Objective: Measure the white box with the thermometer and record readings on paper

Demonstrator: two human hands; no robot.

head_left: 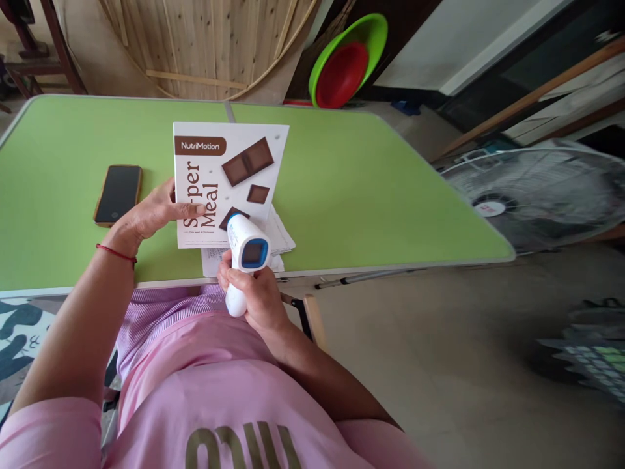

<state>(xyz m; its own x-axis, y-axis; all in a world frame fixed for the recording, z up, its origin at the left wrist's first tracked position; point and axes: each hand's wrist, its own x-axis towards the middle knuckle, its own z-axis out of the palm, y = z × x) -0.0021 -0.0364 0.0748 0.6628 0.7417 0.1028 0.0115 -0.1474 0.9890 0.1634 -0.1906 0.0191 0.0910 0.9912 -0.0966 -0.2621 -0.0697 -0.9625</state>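
Note:
My left hand [163, 210] grips the lower left side of a white box [254, 144] printed "NutriMotion" and "Meal" with chocolate pieces, its thumb across the front. The box is held up over the green table. Wrapped around the handle of a white and blue infrared thermometer [239, 240] is my right hand [258, 290]. The thermometer points at the lower part of the box, and its dark screen faces me. Whether its tip touches the box I cannot tell. Some written papers [280, 236] lie on the table behind the box, partly hidden by it.
A phone [118, 195] in a brown case lies on the green table [351, 189], left of the box. A standing fan [532, 195] is off the right end. Green and red basins [349, 62] lean behind the table. A chair armrest [315, 322] is by my right arm.

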